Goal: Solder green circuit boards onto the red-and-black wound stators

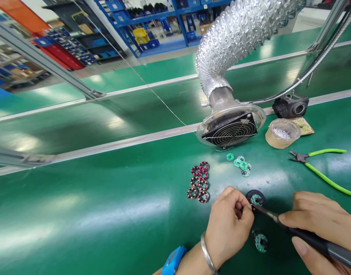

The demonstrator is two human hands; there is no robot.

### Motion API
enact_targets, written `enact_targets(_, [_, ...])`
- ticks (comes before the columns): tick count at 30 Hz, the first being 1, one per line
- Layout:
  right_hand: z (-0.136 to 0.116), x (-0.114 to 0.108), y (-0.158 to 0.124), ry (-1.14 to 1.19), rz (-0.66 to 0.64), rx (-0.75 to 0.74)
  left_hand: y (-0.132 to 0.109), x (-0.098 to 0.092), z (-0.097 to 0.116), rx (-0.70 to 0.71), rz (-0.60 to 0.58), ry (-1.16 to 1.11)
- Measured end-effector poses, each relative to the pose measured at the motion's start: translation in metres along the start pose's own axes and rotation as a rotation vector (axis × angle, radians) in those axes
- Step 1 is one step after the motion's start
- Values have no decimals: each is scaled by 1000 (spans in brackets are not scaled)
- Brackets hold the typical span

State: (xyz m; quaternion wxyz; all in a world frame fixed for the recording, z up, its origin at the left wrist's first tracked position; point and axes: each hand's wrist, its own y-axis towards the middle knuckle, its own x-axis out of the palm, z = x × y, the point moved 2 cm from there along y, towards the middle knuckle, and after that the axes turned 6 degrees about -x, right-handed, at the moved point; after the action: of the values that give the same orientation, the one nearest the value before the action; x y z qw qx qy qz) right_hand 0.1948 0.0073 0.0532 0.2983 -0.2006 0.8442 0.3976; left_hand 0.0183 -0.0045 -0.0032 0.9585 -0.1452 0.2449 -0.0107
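My left hand [231, 221] is closed in a pinch at the left edge of a round green circuit board [256, 199] on a black ring-shaped base; what its fingertips hold is too small to name. In my right hand [321, 225] is a soldering iron [309, 235], its tip touching or very near the board beside my left fingertips. Just below lies a second round board [261, 242] with a dark part on it. Several copper-wound rings [203, 185] lie left of my hands. Several small green round boards [243, 165] sit above them.
A fume extractor fan [231, 131] hangs over the table from a silver duct [221, 49]. Toward the right stand a round tub [282, 133], a black holder [291, 106] and a yellowish sponge [303, 126]. Green-handled cutters [324, 173] lie above my right hand.
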Motion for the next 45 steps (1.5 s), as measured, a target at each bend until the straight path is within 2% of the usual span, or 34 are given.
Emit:
enact_targets(12, [5,0,2,47,16,-9,1,0,1,-12,0,-3])
enact_targets(16, [5,0,2,63,-26,-19,1,0,0,-14,4,6])
enact_targets(28, [1,-2,4,43,-32,-5,3,1,1,-9,10,6])
enact_targets(37, [-2,-3,1,-19,28,-3,2,-1,-1,-12,17,2])
enact_targets(45, [4,0,2,49,-49,-35,2,1,1,-4,15,20])
